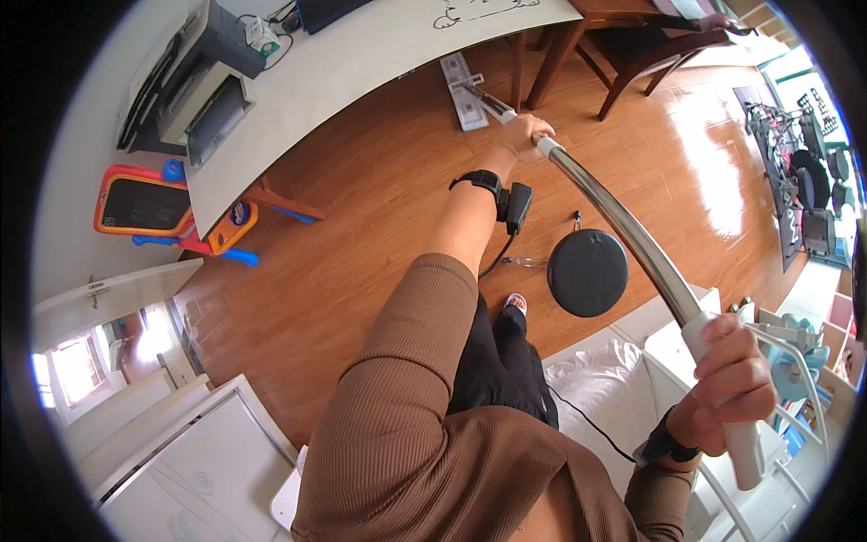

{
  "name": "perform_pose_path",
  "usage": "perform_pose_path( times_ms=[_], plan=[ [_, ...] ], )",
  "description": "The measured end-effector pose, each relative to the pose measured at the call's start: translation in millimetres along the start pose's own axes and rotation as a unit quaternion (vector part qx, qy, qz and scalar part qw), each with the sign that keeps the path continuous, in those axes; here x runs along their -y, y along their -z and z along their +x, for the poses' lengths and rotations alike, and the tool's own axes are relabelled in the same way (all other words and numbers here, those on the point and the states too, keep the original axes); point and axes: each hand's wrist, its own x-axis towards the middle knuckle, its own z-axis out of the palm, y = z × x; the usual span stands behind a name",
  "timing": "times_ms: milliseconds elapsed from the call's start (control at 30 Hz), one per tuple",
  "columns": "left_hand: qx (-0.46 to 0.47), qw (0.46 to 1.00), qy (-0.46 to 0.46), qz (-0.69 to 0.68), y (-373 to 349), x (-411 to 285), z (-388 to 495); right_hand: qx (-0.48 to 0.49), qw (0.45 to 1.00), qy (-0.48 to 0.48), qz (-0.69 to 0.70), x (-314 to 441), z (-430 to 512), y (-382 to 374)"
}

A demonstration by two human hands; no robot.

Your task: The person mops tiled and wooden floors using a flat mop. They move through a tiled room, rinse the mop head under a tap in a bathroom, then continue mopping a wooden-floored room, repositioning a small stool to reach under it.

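Observation:
Both my hands grip the long pole [626,227] of a flat mop, which slants across the view. My left hand [523,134] is closed around it farther down, by a white collar. At the pole's upper end, my right hand [735,383] wraps the white plastic handle [744,454]. The rectangular mop head [472,112], with a pale patterned plate, lies on the wooden floor [366,203] close to the white table's edge. Its underside is hidden. Black straps circle both my wrists, and a black device sits on the left one.
A round black stool [587,273] stands by the pole, near my foot [516,303]. A white table [325,81] bears a printer [210,115]. Wooden chair [630,61] and table legs rise beyond the mop head. A toy easel [145,203] stands left; white bedding [596,379] lies right.

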Motion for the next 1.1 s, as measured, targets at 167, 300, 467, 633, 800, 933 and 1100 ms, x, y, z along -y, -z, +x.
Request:
perform_pose_path(
  times_ms=[167,300,467,633,800,933,1100],
  plan=[
    [-0.050,0.998,-0.002,-0.023,26.1,36.3,-5.7,0.183,0.979,0.045,0.073,-31.2,41.1,-21.1],
    [-0.074,0.997,0.015,-0.032,44.9,40.0,-16.8,0.252,0.964,0.080,0.037,-32.4,59.8,-39.0],
    [-0.165,0.985,0.044,-0.017,83.6,35.1,-50.2,0.278,0.941,0.124,0.145,-22.1,87.8,-80.8],
    [-0.258,0.961,0.093,0.020,121.2,25.8,-96.5,0.320,0.906,0.095,0.260,-16.7,117.1,-111.4],
    [-0.381,0.914,0.118,0.077,162.4,38.3,-157.7,0.452,0.816,0.115,0.342,-38.2,133.5,-136.9],
    [-0.391,0.895,0.167,0.134,194.0,50.9,-212.3,0.607,0.707,0.147,0.332,-58.1,149.0,-167.4],
    [-0.435,0.864,0.187,0.170,204.7,57.0,-234.3,0.612,0.684,0.204,0.341,-51.5,152.7,-209.9]
  ],
)
